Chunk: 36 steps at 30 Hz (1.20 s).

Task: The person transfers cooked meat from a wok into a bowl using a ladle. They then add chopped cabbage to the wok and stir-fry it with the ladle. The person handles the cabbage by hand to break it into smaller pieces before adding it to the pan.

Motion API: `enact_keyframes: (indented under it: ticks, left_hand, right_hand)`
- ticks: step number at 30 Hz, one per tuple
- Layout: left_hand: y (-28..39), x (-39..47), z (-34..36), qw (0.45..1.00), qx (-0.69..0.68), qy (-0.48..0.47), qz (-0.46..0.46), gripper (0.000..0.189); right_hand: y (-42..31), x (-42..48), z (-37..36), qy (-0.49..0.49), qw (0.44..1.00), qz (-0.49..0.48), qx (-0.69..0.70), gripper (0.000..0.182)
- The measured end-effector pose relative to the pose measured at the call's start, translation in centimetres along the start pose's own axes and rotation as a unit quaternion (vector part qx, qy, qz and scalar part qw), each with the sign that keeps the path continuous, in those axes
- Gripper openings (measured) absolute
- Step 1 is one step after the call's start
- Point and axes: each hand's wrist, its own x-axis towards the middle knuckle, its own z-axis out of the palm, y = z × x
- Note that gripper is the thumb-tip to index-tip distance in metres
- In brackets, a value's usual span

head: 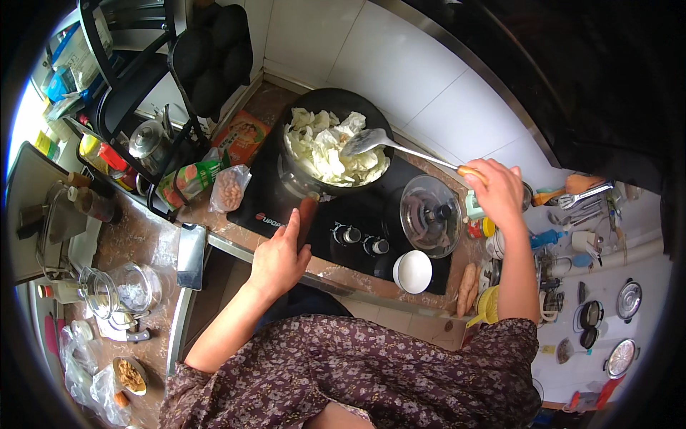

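Observation:
My left hand (278, 261) is closed around the brown handle (307, 217) of a dark wok (343, 189) on the black gas cooktop. Torn pale green cabbage leaves (321, 147) fill much of the wok. In my right hand (496, 190) is the wooden-ended handle of a metal wok spatula (370, 140), whose blade rests on the leaves at the wok's right side. A glass lid (430, 216) with a black knob lies on the cooktop below the spatula handle. Nearer to me stands a white bowl (412, 272), right of the two control knobs (365, 239).
Left of the wok are a bag of peanuts (230, 189), a green food packet (190, 182) and a black rack (136, 88). A phone (191, 256) and glass jar (134, 288) sit on the left counter. Sweet potatoes (467, 288) and a yellow strainer (486, 305) are at the right.

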Motion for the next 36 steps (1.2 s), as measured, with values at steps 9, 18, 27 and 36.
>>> enact_keyframes:
  ticks: [9,18,27,36]
  left_hand:
    - [0.0,0.0,-0.1,1.000,-0.002,-0.005,-0.009,0.074]
    - [0.0,-0.1,-0.1,1.000,0.007,0.016,-0.007,0.072]
    - [0.2,-0.1,-0.1,0.999,0.021,0.034,0.008,0.072]
    - [0.7,-0.3,-0.1,0.999,0.023,0.032,-0.012,0.071]
  right_hand:
    - [-3.7,0.1,-3.6,-0.229,0.973,0.002,-0.021,0.021]
    - [-6.6,0.3,6.8,-0.236,0.955,-0.058,0.173,0.029]
    - [-3.8,-0.5,9.0,-0.198,0.951,-0.015,0.236,0.038]
    - [-2.1,5.5,3.6,-0.217,0.917,0.053,0.330,0.037]
